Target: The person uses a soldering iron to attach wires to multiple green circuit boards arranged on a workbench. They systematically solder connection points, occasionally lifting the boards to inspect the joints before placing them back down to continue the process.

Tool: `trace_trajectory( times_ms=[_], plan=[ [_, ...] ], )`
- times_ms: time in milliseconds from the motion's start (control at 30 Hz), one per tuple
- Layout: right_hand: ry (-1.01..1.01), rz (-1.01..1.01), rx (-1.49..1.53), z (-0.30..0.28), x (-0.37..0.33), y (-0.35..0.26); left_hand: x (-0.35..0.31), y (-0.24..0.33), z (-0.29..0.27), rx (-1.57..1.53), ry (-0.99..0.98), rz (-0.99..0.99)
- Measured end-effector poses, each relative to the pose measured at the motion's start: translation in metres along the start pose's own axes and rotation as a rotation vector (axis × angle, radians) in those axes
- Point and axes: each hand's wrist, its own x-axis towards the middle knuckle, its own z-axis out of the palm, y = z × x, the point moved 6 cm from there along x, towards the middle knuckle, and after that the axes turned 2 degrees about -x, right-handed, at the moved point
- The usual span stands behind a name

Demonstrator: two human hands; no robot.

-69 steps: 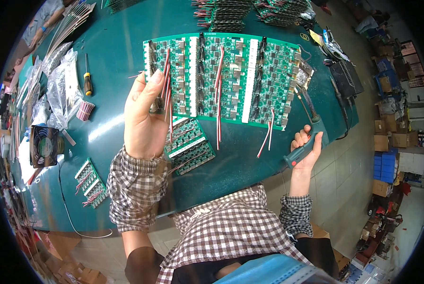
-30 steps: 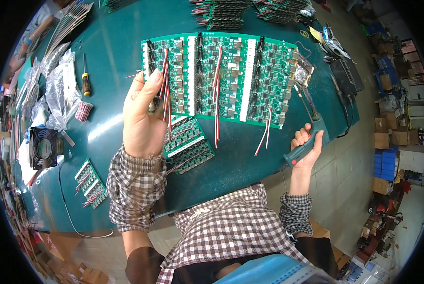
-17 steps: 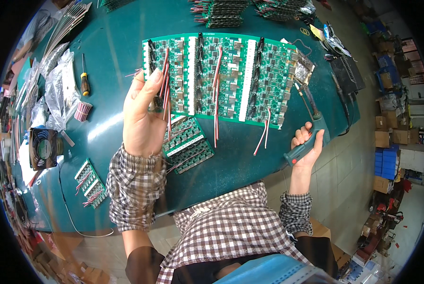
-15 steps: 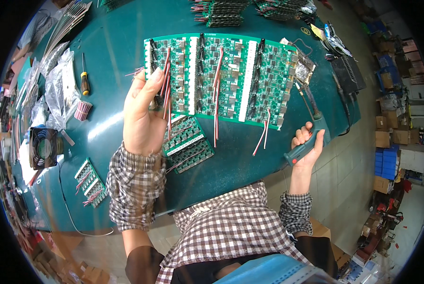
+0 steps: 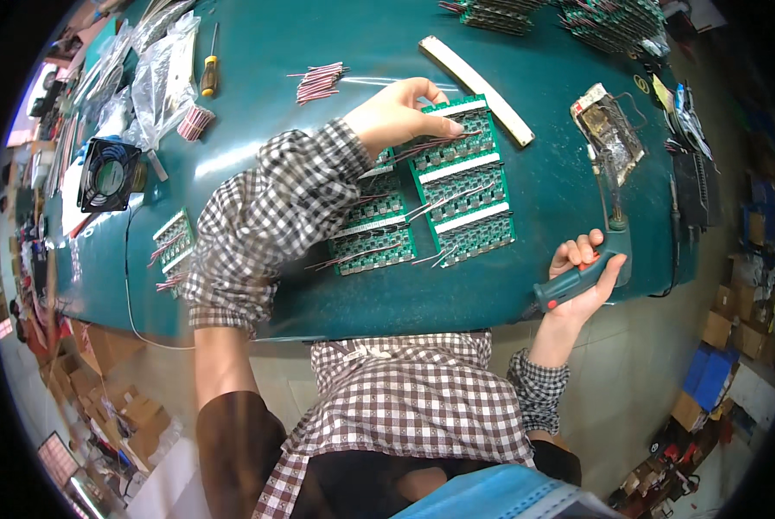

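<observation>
My left hand (image 5: 413, 117) pinches the far edge of a green circuit board (image 5: 465, 197), thumb on top and fingers at the rim. White connector strips cross this board, and red, black and white wires stick out from its left side. Left of it lies a second circuit board (image 5: 374, 246), partly hidden under my left sleeve. My right hand (image 5: 582, 277) is wrapped round the handle of a teal soldering gun (image 5: 616, 246) with a red trigger. The gun's metal tip points away from me, by a blackened solder-stained tray (image 5: 610, 130).
Behind the boards lie a long white strip (image 5: 478, 91) and a wire bundle (image 5: 320, 82). Board stacks (image 5: 612, 30) stand at the far right. To the left are a screwdriver (image 5: 209, 76), a black fan (image 5: 109, 176), plastic bags (image 5: 164, 82) and a small board (image 5: 175, 242).
The circuit board in my left hand has gone from raised near the camera down to the table, beside the other board. My right hand keeps its hold on the soldering gun. The view has shifted.
</observation>
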Motion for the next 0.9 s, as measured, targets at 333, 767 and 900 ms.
trace_trajectory(
  times_ms=[333,767,900],
  plan=[
    [-0.019,0.051,-0.198,0.023,-0.009,0.045,-0.011,0.011,-0.022,0.932,0.321,0.366],
    [0.010,0.060,-0.356,0.036,-0.028,0.055,-0.013,-0.014,-0.041,0.523,0.298,0.255],
    [0.051,0.060,-0.365,0.033,-0.029,0.059,-0.013,-0.007,-0.038,0.672,0.322,0.425]
  ],
)
